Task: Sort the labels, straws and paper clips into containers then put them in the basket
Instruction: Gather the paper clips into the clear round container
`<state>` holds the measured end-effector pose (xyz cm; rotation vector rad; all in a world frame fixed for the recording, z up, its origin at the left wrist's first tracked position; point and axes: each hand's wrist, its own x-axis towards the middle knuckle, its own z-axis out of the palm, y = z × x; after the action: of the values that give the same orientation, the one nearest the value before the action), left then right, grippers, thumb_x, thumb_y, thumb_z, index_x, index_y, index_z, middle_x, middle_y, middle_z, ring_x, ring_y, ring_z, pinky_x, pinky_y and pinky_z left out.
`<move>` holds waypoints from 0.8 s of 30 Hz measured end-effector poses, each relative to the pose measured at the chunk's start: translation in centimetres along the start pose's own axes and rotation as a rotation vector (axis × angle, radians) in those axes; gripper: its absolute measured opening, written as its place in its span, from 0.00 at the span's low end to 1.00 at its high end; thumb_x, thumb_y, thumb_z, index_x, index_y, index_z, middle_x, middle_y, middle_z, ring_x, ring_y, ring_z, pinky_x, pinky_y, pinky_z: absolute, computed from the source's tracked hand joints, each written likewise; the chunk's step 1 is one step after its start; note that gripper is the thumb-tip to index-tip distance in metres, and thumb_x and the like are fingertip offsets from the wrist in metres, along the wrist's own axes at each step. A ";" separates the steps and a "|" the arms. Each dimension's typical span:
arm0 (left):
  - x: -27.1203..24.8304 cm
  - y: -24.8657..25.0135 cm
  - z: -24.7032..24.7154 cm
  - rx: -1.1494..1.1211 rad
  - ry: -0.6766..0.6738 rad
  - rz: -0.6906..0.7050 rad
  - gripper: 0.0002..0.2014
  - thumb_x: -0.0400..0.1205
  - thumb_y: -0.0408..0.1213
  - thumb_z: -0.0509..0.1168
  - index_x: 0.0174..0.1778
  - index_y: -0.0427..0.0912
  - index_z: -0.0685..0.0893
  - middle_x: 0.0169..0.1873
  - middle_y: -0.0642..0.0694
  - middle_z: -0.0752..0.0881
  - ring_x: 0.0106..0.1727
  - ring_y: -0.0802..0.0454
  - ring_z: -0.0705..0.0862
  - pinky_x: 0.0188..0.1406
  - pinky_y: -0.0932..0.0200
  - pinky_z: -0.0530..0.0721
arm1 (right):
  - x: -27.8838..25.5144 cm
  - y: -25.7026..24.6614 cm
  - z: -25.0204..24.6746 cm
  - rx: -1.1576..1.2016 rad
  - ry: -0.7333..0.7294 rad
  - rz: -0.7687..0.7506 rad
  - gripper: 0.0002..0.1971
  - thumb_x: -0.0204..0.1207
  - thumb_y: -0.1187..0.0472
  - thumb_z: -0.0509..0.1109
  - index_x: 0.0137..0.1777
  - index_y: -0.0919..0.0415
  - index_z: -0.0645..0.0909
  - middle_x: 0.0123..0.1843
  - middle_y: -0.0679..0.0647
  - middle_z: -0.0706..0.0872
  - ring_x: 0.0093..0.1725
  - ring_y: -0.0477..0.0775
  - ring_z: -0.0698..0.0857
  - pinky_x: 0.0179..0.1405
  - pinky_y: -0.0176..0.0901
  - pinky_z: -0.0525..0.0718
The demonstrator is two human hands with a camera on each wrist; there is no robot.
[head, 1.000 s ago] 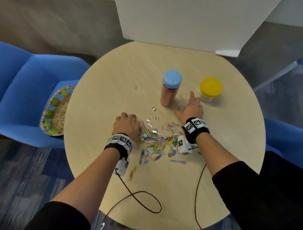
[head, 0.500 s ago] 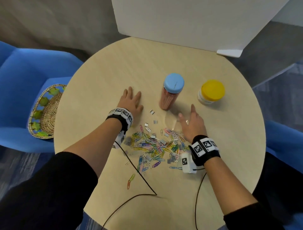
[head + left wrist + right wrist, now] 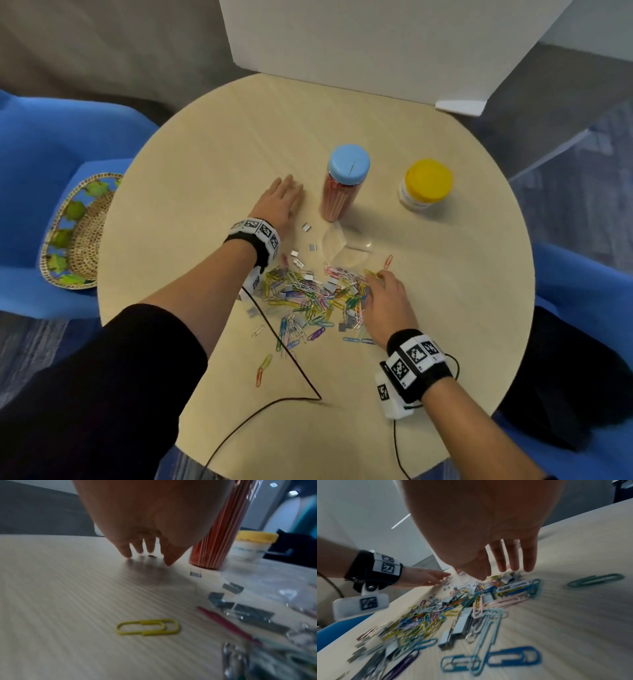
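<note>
Currently the step in hand appears to be gathering the loose paper clips [image 3: 310, 301], which lie in a mixed-colour heap near the middle of the round table [image 3: 445, 308], toward its near edge, with small grey metal clips among them. The right hand [image 3: 385, 305] rests at the right side of the heap, fingers extended and slightly spread, holding nothing that can be seen. Beyond the heap, the left hand [image 3: 279, 200] lies flat with straight fingers on the table, fingertips touching the surface; the left wrist view shows a small clip under or just beyond them, but contact cannot be confirmed. A clear plastic container or lid [image 3: 346, 245], hard to make out, sits just behind the heap. Behind it stand the blue-lidded jar [image 3: 344, 181] of straws and, to its right, the yellow-lidded jar [image 3: 424, 185]; both are closed, so those sorts appear done. The next move likely calls for sweeping strays inward with both hands, then lifting clips into the clear container. Wrist cables [image 3: 281, 359] cross the near edge and could snag clips. The basket [image 3: 78, 236] sits on a blue chair [image 3: 51, 144] off the left edge.
</note>
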<state>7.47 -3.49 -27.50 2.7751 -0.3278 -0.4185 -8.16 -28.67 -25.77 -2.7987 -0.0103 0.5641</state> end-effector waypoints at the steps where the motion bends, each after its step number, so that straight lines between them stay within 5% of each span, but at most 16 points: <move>1: 0.2 0.1 0.1 0.017 -0.063 0.031 0.29 0.87 0.31 0.54 0.85 0.38 0.55 0.85 0.37 0.50 0.85 0.36 0.49 0.84 0.47 0.50 | 0.2 0.3 -0.3 0.003 0.028 0.018 0.26 0.84 0.61 0.59 0.82 0.59 0.65 0.82 0.59 0.64 0.78 0.60 0.66 0.79 0.52 0.68; 5: -1.5 1.5 1.5 -0.047 -0.113 0.065 0.29 0.87 0.33 0.56 0.84 0.35 0.57 0.85 0.37 0.52 0.85 0.39 0.51 0.83 0.54 0.47 | 1.8 1.7 -0.9 0.006 0.059 0.086 0.30 0.85 0.63 0.58 0.85 0.61 0.57 0.87 0.58 0.54 0.85 0.60 0.57 0.83 0.51 0.61; 9: -6.4 3.4 2.9 -0.143 -0.055 0.229 0.24 0.86 0.37 0.51 0.75 0.32 0.75 0.79 0.32 0.67 0.80 0.35 0.66 0.81 0.48 0.59 | 2.6 1.8 -0.7 -0.010 -0.019 -0.007 0.31 0.83 0.69 0.58 0.86 0.62 0.55 0.89 0.55 0.48 0.87 0.56 0.52 0.85 0.49 0.57; 12: -9.6 4.4 3.3 -0.044 -0.063 0.280 0.26 0.82 0.41 0.55 0.76 0.38 0.75 0.79 0.36 0.69 0.79 0.36 0.68 0.79 0.44 0.65 | 1.8 1.0 -0.3 0.045 -0.047 -0.076 0.30 0.83 0.70 0.59 0.85 0.59 0.59 0.88 0.52 0.52 0.86 0.53 0.54 0.83 0.47 0.58; 16: -11.8 4.9 4.0 0.104 -0.172 0.154 0.32 0.79 0.58 0.63 0.80 0.53 0.69 0.83 0.46 0.61 0.81 0.43 0.60 0.78 0.45 0.67 | -0.2 -0.1 0.6 0.008 -0.002 -0.181 0.27 0.84 0.51 0.63 0.82 0.54 0.66 0.83 0.56 0.67 0.81 0.58 0.66 0.79 0.51 0.67; 19: -12.5 5.7 4.1 0.045 -0.137 0.070 0.25 0.78 0.52 0.69 0.71 0.50 0.78 0.72 0.45 0.71 0.72 0.43 0.69 0.67 0.45 0.78 | -0.8 -0.5 0.9 -0.120 -0.021 -0.250 0.27 0.79 0.50 0.69 0.78 0.48 0.71 0.77 0.56 0.71 0.74 0.60 0.71 0.70 0.53 0.76; 24: -12.5 6.0 4.0 -0.057 -0.066 -0.001 0.12 0.81 0.42 0.68 0.58 0.43 0.88 0.52 0.43 0.82 0.55 0.42 0.81 0.53 0.50 0.81 | 0.2 -0.7 0.0 -0.011 -0.017 -0.231 0.12 0.81 0.61 0.68 0.62 0.52 0.87 0.56 0.50 0.80 0.54 0.53 0.80 0.54 0.44 0.82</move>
<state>-6.48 -6.78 -26.01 2.7101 -0.3243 -0.5121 -7.97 -27.97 -25.66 -2.7513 -0.3363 0.5312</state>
